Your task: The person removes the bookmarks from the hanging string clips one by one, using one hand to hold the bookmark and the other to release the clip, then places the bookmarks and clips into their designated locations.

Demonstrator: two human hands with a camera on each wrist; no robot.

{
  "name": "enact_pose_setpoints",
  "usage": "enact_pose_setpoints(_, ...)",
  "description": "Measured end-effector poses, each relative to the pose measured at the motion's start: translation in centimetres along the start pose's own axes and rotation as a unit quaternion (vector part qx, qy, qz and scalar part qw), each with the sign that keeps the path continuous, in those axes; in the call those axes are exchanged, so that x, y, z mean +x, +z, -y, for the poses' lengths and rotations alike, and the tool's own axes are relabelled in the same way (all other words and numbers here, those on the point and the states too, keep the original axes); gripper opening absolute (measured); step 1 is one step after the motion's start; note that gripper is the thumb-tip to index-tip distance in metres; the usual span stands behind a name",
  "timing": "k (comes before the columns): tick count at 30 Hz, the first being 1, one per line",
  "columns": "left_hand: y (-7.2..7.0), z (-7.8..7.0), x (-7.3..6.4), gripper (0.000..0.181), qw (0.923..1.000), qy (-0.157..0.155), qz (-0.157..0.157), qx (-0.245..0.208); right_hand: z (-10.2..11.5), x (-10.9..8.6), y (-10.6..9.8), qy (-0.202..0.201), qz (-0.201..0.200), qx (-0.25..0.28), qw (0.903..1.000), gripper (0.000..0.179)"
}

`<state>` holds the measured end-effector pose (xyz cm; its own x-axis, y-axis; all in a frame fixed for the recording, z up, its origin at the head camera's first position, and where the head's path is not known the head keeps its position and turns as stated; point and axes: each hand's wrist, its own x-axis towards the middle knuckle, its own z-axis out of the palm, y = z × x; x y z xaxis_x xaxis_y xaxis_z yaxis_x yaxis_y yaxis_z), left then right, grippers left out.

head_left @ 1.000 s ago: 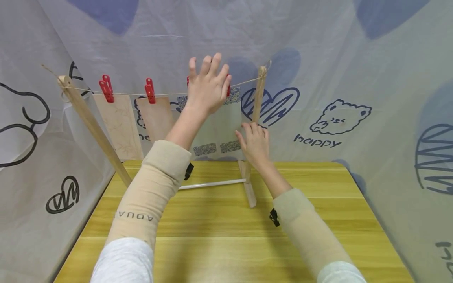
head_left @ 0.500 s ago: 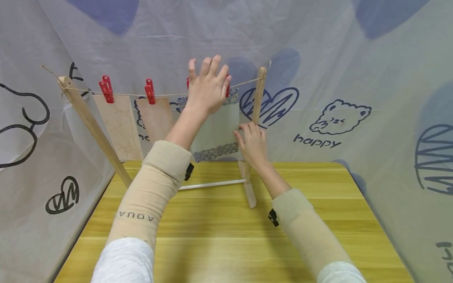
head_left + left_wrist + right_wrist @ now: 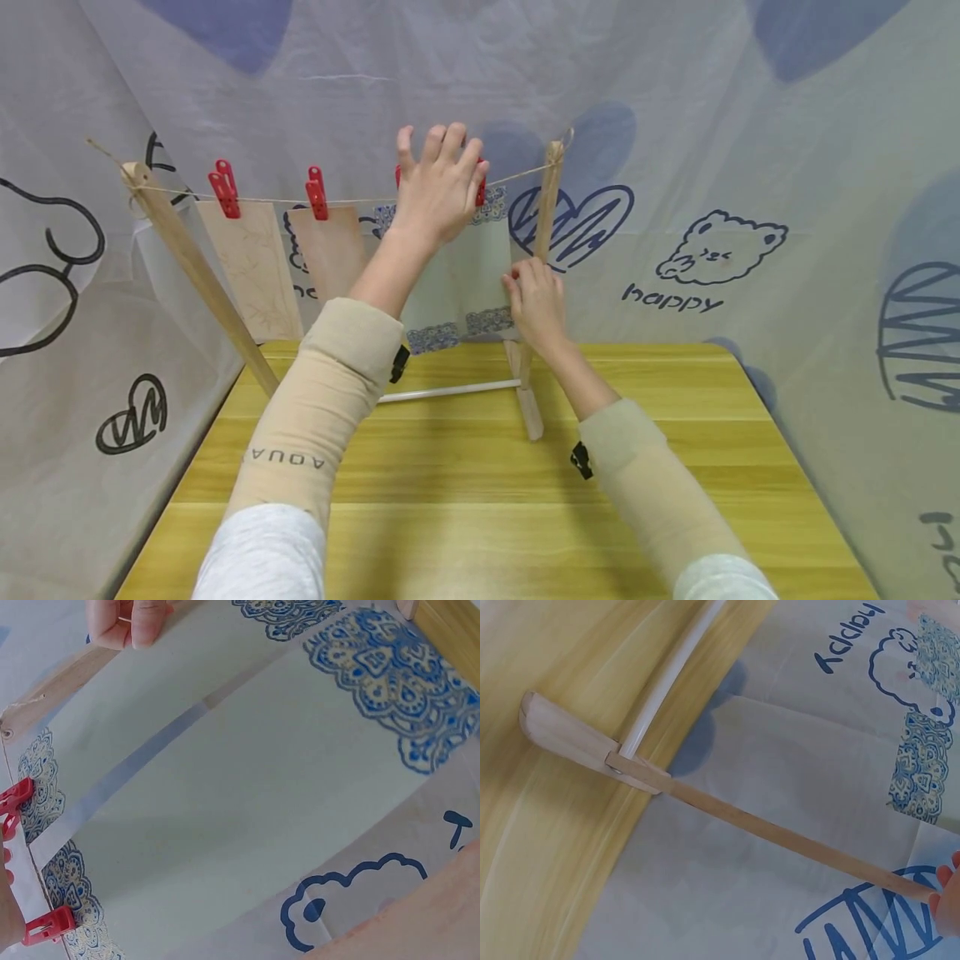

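Two pale green sheets with blue lacy borders hang side by side from a string: the left sheet (image 3: 225, 802) and the right sheet (image 3: 161, 682). Red clothespins (image 3: 51, 925) hold their tops. My left hand (image 3: 437, 192) is raised at the string before these pegs, back toward the head camera, fingers spread, its thumb beside the right clothespin (image 3: 481, 183). My right hand (image 3: 538, 302) is at the right sheet's outer edge. Its thumb overlaps the sheet and its fingers (image 3: 105, 630) bend behind the edge, pinching it. The left fingertips are mostly hidden in the left wrist view.
The string (image 3: 345, 200) runs between a left wooden post (image 3: 202, 271) and a right wooden post (image 3: 547, 208). Two plain sheets, a cream one (image 3: 251, 258) and a pinkish one (image 3: 326, 246), hang at left under red pegs. A white rod (image 3: 450, 390) joins the posts above the wooden table (image 3: 465, 517).
The patterned sheets' lower ends have swung, the left one now hanging lower and nearer. My right hand's fingers have drawn in at the right sheet's edge. The left hand has sunk slightly.
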<state>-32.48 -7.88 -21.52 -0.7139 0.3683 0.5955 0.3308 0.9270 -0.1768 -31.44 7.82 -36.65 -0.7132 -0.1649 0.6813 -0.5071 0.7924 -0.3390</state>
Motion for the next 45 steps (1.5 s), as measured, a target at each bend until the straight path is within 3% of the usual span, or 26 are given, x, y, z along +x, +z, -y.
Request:
enact_pose_setpoints(19,0.5,0.0,-0.2,0.039,0.9979,0.027,-0.058,-0.005,-0.6,0.0,-0.3,-0.017,0.0,0.004,0.9998,0.02)
enact_pose_setpoints(33,0.6,-0.1,-0.2,0.036,0.9951,0.042,-0.089,-0.001,-0.8,-0.2,-0.2,-0.029,-0.064,0.021,0.9973,0.02)
enact_pose_setpoints(45,0.5,-0.2,-0.1,0.036,0.9956,0.04,-0.084,-0.002,-1.2,-0.2,-0.1,-0.031,-0.077,0.047,0.9954,0.017)
